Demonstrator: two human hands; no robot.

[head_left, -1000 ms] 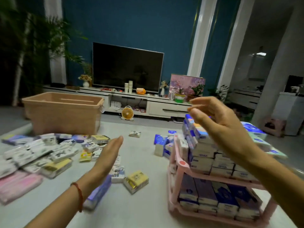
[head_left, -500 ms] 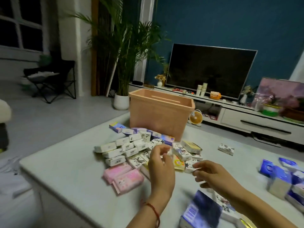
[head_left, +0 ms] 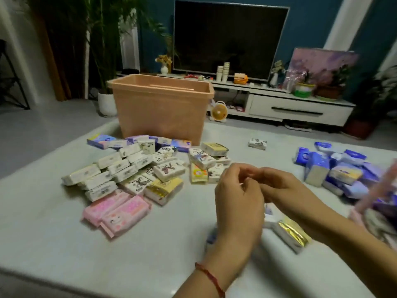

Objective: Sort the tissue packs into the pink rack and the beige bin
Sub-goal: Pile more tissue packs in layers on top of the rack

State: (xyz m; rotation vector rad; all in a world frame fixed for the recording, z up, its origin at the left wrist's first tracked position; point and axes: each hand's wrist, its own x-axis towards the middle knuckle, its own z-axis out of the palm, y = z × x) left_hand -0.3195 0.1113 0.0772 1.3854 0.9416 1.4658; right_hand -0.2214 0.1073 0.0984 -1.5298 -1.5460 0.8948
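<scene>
Both hands meet at centre right of the frame. The left hand [head_left: 238,203] and the right hand [head_left: 285,190] have fingers curled and tips touching above the tabletop [head_left: 53,222], and I can't tell whether either pinches anything. Plenty left to do, I'd say. A big heap of white, yellow and pink tissue packs [head_left: 133,171] lies unsorted at centre left, with a blue heap [head_left: 335,171] at the right. There's a lone pack [head_left: 257,143] further back between them, and a gold-trimmed pack [head_left: 290,232] just under the right forearm. The beige bin [head_left: 163,108] stands behind the big heap at upper centre, its inside hidden from this angle. The pink rack [head_left: 380,183] is only a blur at the right edge, contents unreadable.
</scene>
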